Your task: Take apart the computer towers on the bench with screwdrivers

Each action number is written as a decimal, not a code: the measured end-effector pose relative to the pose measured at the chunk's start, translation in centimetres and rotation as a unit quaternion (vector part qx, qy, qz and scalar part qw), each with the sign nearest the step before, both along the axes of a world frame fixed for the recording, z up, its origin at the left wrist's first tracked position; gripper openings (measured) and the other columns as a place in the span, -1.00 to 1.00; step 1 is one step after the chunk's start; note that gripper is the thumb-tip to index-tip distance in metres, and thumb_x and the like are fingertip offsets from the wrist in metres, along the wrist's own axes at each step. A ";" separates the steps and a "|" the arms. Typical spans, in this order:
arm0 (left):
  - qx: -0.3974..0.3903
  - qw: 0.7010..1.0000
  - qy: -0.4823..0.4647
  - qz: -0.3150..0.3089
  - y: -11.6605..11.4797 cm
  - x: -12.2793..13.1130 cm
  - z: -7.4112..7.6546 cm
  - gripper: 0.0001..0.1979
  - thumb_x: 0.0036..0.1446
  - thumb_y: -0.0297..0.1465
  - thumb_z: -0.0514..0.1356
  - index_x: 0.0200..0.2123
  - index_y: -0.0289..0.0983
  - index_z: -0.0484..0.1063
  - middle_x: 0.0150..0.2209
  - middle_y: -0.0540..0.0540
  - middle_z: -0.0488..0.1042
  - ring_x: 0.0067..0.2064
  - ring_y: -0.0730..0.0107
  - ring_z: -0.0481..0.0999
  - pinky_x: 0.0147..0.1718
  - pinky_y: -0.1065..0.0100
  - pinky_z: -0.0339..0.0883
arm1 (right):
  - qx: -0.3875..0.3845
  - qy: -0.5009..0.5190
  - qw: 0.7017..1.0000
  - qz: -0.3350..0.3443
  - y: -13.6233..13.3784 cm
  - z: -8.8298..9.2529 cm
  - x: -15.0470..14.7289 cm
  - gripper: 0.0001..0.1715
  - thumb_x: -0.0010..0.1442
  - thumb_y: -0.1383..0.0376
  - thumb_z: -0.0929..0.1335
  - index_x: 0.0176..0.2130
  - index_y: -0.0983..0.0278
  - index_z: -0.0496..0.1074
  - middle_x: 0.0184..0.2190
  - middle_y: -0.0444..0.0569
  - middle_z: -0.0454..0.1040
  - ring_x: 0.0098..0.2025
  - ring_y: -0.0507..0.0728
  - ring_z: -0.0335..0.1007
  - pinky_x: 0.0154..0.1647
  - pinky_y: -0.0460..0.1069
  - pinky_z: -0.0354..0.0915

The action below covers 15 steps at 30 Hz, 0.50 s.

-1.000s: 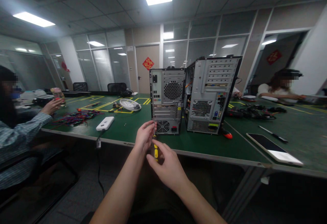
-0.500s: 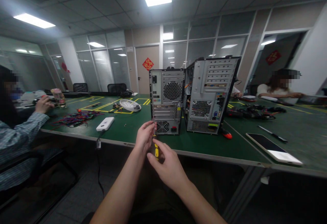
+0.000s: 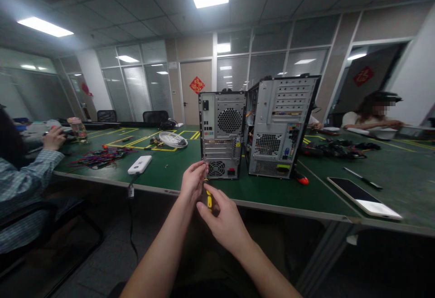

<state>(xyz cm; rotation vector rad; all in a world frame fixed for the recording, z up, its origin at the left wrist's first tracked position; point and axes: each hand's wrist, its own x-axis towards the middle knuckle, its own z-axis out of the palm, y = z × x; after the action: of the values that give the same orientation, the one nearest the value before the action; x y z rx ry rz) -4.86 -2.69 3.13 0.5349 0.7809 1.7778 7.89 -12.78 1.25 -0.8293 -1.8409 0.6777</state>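
Note:
In my right hand (image 3: 226, 218) is a yellow-and-black screwdriver (image 3: 209, 200); the fingers are curled round its handle. The thin shaft points up and away from me toward the lower left edge of the smaller computer tower (image 3: 222, 116), whose back panel faces me. My left hand (image 3: 193, 180) is closed in a pinch around the front of the shaft, beside that edge. Its fingertips hide the screwdriver's tip, and a screw cannot be made out there. Close by on the right stands a larger computer tower (image 3: 278, 125), its back also turned toward me.
On the green table (image 3: 163, 171) lie a white power bank (image 3: 140, 165) with a cable, a heap of coloured wires (image 3: 102, 156), a white round grille (image 3: 173, 139), a phone (image 3: 363, 197), a pen (image 3: 363, 178) and black cables (image 3: 340, 148). Co-workers sit left and right.
The screwdriver handle has turned slightly in my right hand; both hands stay almost in place. The co-worker on the left has leaned back, and a white container now shows by the one on the right.

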 end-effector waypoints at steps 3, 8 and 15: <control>-0.006 1.000 -0.018 0.018 0.0 0.2 0.1 -0.77 0.20 -0.70 0.30 -0.17 -0.34 0.41 -0.37 -0.13 0.65 -0.38 0.51 0.65 -0.26 0.51 0.49 | -0.001 0.012 1.000 0.006 0.1 -0.1 0.0 -0.41 0.33 0.19 0.41 0.30 0.26 0.44 0.19 0.14 0.54 0.20 0.25 0.51 0.22 0.13 0.44; -0.021 0.999 -0.033 -0.011 -0.2 -0.1 0.0 -0.76 0.19 -0.71 0.30 -0.17 -0.33 0.40 -0.35 -0.16 0.66 -0.36 0.47 0.66 -0.23 0.47 0.52 | -0.014 0.031 0.999 0.016 0.3 -0.5 0.1 -0.40 0.33 0.16 0.43 0.31 0.22 0.43 0.23 0.11 0.52 0.23 0.25 0.50 0.23 0.12 0.45; -0.036 0.998 -0.023 -0.047 -0.8 -0.7 0.5 -0.78 0.22 -0.74 0.25 -0.17 -0.35 0.40 -0.34 -0.19 0.67 -0.40 0.49 0.63 -0.32 0.50 0.50 | -0.001 0.013 1.000 0.006 -0.3 0.1 0.1 -0.49 0.33 0.22 0.46 0.23 0.18 0.50 0.09 0.07 0.53 0.03 0.21 0.56 0.09 0.11 0.51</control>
<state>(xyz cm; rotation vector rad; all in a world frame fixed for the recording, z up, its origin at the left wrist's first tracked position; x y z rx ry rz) -5.53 -3.49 3.62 0.4735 0.7738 1.6632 8.03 -13.07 1.32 -0.8068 -1.8232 0.6950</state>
